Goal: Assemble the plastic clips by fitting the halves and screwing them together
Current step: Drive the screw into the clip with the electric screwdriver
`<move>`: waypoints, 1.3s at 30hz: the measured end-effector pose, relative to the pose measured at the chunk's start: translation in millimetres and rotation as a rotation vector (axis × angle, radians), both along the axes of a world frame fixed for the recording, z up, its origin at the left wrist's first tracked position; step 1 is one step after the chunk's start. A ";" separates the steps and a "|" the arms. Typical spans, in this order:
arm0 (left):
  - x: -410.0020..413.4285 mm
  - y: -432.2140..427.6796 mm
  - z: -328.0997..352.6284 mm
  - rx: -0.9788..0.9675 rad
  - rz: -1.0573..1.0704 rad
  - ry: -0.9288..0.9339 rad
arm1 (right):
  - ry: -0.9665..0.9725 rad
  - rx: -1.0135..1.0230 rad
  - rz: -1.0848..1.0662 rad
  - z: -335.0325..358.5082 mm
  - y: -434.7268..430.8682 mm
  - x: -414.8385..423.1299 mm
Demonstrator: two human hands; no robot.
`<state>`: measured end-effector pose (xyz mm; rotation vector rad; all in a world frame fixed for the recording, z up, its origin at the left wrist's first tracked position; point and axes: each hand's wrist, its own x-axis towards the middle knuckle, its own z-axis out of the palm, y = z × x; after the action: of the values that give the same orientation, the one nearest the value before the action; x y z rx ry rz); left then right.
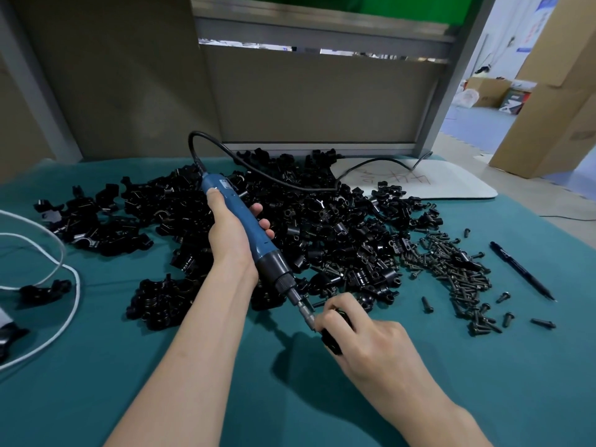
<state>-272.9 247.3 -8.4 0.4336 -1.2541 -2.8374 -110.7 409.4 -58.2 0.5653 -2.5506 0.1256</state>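
My left hand (230, 227) grips a blue electric screwdriver (248, 230) that slants down to the right, its black cable looping off the back end. The metal bit (304, 312) meets a black plastic clip (335, 333) that my right hand (364, 340) holds just above the teal cloth. My fingers hide most of the clip. A large heap of black clip halves (290, 214) covers the middle of the table. Dark screws (458, 272) lie scattered to the right of the heap.
A black pen (521, 271) lies at the right by the screws. A white cable (64, 285) loops at the left edge near one clip. A white board (435, 179) with scribbles sits at the back right. A grey panel stands behind the table (161, 382).
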 end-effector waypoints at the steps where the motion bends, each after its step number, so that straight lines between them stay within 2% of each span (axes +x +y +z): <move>1: 0.1 -0.3 0.1 0.001 -0.008 0.007 | 0.005 0.006 0.002 -0.1 -0.3 0.1; 5: -1.4 -3.1 2.1 0.037 -0.070 0.034 | 0.033 -0.020 0.009 -0.6 0.1 -0.3; 10: -1.0 4.2 8.2 -0.042 -0.115 0.062 | -0.022 -0.207 0.023 1.3 0.0 3.3; 15: -0.6 7.3 16.2 0.196 -0.121 0.062 | -0.261 -0.721 -0.110 -2.3 2.7 2.7; 17: 0.3 7.4 19.6 0.207 -0.104 0.090 | -0.274 -0.769 -0.108 -2.4 2.0 2.8; 21: 4.2 10.1 24.8 0.151 -0.044 0.114 | -0.281 -0.736 -0.143 -0.9 1.5 1.6; 25: 5.0 10.9 22.6 0.221 0.003 0.061 | -0.256 -0.848 -0.164 1.7 3.7 -0.2; 29: -0.1 -0.5 18.0 0.277 0.117 -0.009 | -0.481 -1.223 -0.162 10.6 6.7 -1.2; 34: 0.1 -3.3 16.8 0.207 0.188 -0.024 | -0.787 -1.966 -0.029 21.3 12.7 -10.4; 36: 2.3 2.4 19.9 0.182 0.170 0.023 | -0.861 -2.142 0.037 22.7 15.5 -10.8; 39: 5.0 10.3 24.7 0.165 0.142 0.095 | -0.988 -2.297 0.218 18.9 23.7 -9.6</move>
<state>-267.9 257.7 16.2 0.3691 -0.9382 -2.8131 -120.3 433.1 -39.3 -0.3377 -1.1112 3.1204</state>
